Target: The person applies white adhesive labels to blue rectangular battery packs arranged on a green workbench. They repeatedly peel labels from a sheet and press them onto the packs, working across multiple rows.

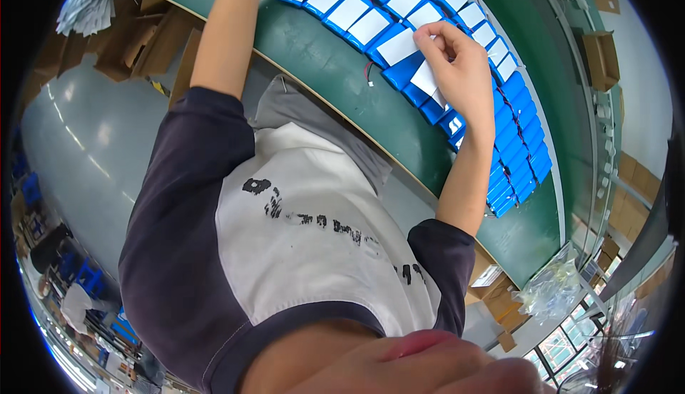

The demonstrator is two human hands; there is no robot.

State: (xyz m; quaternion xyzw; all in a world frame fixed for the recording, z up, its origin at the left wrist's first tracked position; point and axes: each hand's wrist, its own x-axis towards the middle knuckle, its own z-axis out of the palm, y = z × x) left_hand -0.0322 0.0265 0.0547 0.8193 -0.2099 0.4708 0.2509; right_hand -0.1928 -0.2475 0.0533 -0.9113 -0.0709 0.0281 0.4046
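Observation:
My right hand (460,66) is over the rows of blue battery packs (510,126), its thumb and index finger pinched at the corner of a white label (397,47). That label lies on or just above one of the blue packs; contact is hard to tell. More white paper (426,79) shows beneath the palm, and the curled fingers partly hide it. Toward the far left my left forearm (227,34) reaches across the table edge. The left hand is almost wholly cut off by the top of the picture, so its fingers are hidden.
White labels (347,12) cover many packs in the far rows; nearer ones show bare blue. A thin red-black lead with a white connector (370,83) lies on the green table (307,52). Cardboard boxes (135,44) stand left; a clear plastic bag (549,287) lies right.

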